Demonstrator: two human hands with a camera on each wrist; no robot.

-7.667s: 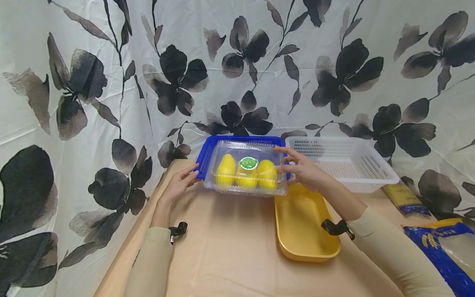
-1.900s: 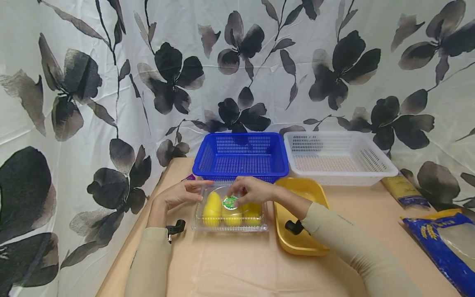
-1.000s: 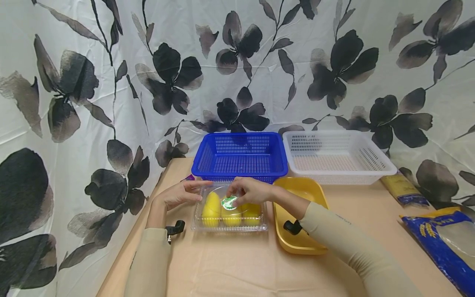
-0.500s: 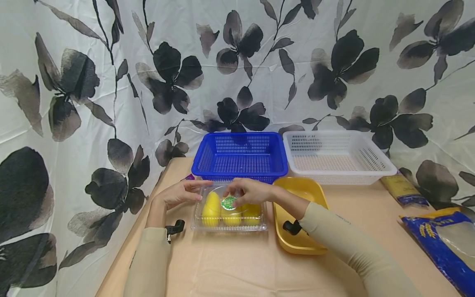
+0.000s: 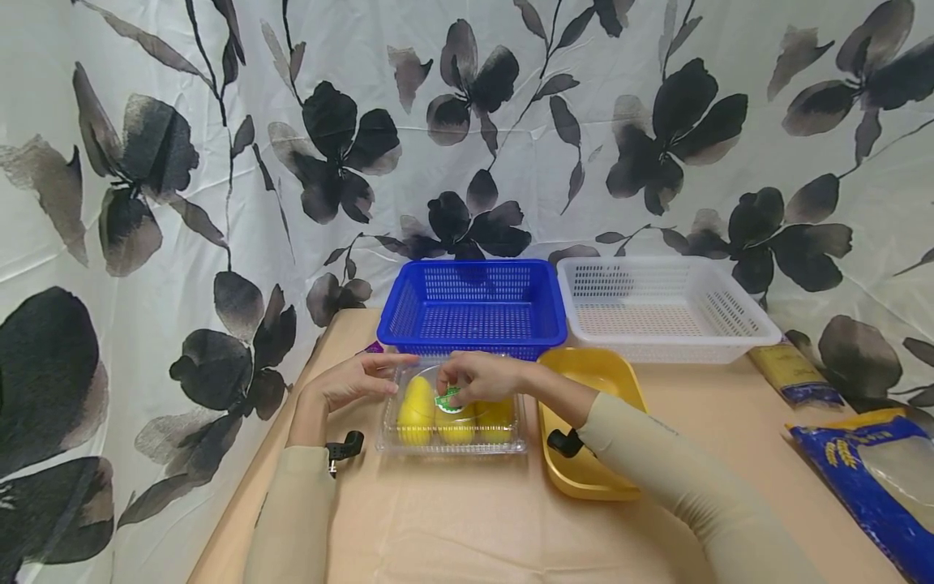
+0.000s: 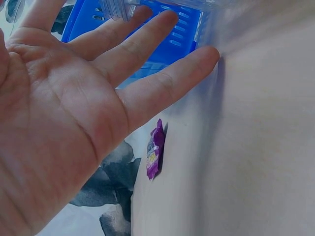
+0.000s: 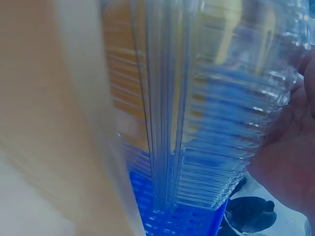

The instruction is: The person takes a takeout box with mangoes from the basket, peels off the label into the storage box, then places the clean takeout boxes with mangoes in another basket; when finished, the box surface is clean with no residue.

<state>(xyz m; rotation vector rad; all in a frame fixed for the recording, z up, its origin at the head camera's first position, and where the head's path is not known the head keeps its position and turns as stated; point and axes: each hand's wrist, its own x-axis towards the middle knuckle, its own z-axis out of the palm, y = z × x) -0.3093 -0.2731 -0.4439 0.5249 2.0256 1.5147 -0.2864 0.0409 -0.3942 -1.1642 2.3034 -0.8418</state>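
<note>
A clear plastic clamshell box [image 5: 451, 448] with three yellow mangoes [image 5: 416, 415] inside sits shut in front of the blue basket. On its lid is a round green-and-white sticker [image 5: 447, 400]. My right hand [image 5: 487, 376] bends over the lid, thumb and fingertips pinching the sticker and partly covering it. At the box's left side, my left hand [image 5: 352, 381] keeps its fingers stretched out, fingertips at the lid. The left wrist view shows that palm [image 6: 64, 98] flat, with fingers spread. In the right wrist view, the ridged box wall [image 7: 216, 167] hides my fingertips.
Behind the box stand a blue basket [image 5: 387, 331] and a white basket [image 5: 671, 349]. A yellow tray [image 5: 591, 478] lies to its right, under my right forearm. Two blue-and-yellow packets, one large [image 5: 868, 478], lie far right. A purple wrapped sweet [image 6: 155, 150] lies by my left hand.
The box was lifted before the blue basket and now rests on the table. My right hand went from its side to the sticker, and just now shifted slightly left there.
</note>
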